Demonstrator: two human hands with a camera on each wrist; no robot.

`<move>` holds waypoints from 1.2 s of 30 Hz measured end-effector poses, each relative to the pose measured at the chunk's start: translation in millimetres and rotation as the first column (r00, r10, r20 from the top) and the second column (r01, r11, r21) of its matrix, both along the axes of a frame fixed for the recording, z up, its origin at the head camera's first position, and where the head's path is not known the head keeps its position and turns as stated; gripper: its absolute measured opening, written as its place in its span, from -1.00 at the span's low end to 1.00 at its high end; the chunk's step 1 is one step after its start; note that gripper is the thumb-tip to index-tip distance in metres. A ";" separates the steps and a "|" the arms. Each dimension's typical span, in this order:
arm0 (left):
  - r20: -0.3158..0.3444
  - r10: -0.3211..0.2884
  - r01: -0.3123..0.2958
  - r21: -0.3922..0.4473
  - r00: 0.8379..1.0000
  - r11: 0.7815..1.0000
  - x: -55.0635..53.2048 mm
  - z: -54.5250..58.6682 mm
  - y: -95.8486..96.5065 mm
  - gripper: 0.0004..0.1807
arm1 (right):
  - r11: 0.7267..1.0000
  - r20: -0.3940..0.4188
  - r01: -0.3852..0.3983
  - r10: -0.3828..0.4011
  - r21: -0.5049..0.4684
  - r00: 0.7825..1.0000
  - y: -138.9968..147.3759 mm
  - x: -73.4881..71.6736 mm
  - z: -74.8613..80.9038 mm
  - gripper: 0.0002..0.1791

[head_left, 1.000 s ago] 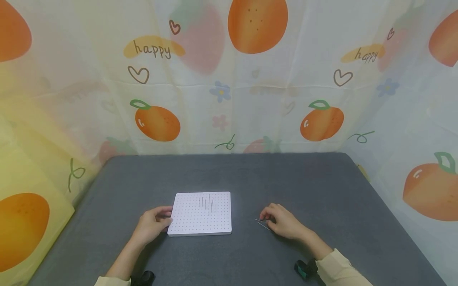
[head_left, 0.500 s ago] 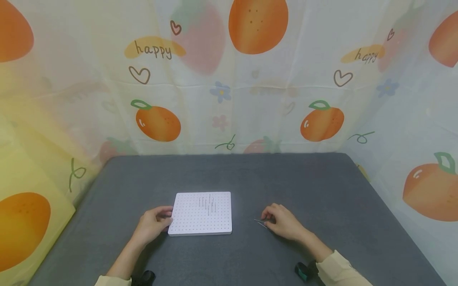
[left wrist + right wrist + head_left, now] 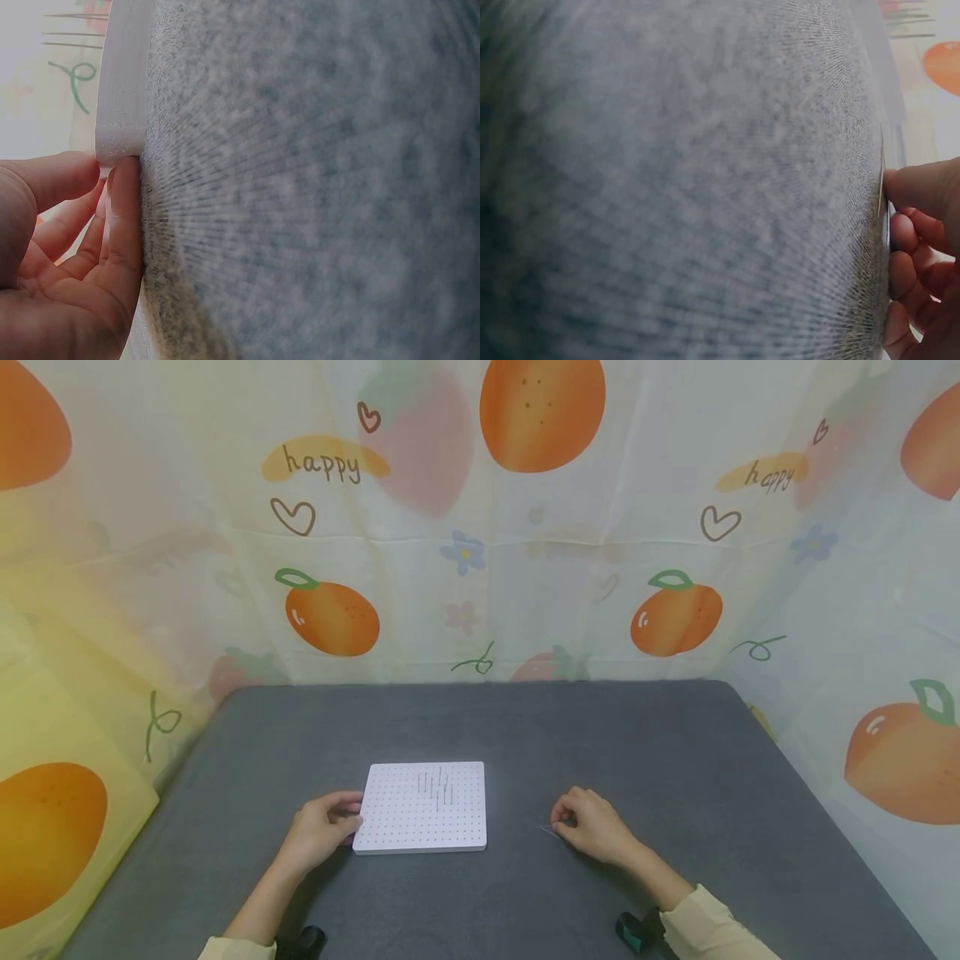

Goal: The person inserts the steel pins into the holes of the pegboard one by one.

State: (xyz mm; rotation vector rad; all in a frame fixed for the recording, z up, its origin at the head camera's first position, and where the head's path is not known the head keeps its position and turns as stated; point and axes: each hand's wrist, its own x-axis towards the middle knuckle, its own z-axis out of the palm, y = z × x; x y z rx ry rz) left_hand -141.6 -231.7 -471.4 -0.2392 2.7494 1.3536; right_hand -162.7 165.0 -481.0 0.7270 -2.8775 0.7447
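A white pegboard (image 3: 420, 818) full of small holes lies on the grey table, with several thin metal pins (image 3: 437, 789) standing upright toward its back right. My left hand (image 3: 318, 831) holds the board's left edge; in the left wrist view its thumb (image 3: 67, 178) touches the corner and the fingers lie against the side. Right of the board, my right hand (image 3: 592, 827) is low at the table, thumb and fingertips drawn together at a thin metal pin (image 3: 550, 832). The right wrist view shows the thumb (image 3: 919, 187) against a pin; the fingers partly hide it.
The grey cloth-covered table (image 3: 600, 727) reaches back to a printed fabric curtain (image 3: 510, 602) with oranges and hearts. More curtain hangs along both sides. Black wrist devices (image 3: 637, 931) sit below the hands.
The right hand has drawn slightly right, its thumb and fingertips closing together. Two thin pins showed by its fingertips before; now only one is plainly seen there. The left hand and board stay put.
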 end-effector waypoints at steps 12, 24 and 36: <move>-0.001 -0.004 0.004 -0.015 1.000 1.000 2.0 1.7 0.0 -0.56 | 1.000 0.019 0.027 -0.027 -0.001 0.999 -1.4 2.2 1.3 -0.84; 0.002 0.001 -0.001 -0.018 1.000 1.000 3.4 3.6 0.7 -0.56 | 0.999 0.005 0.026 -0.026 -0.031 1.000 -2.7 -2.7 3.0 -0.86; 0.000 0.001 -0.001 -0.019 1.000 1.000 3.0 3.8 0.7 -0.56 | 0.994 0.061 0.014 -0.008 -0.107 0.998 -13.2 -7.3 14.8 -0.94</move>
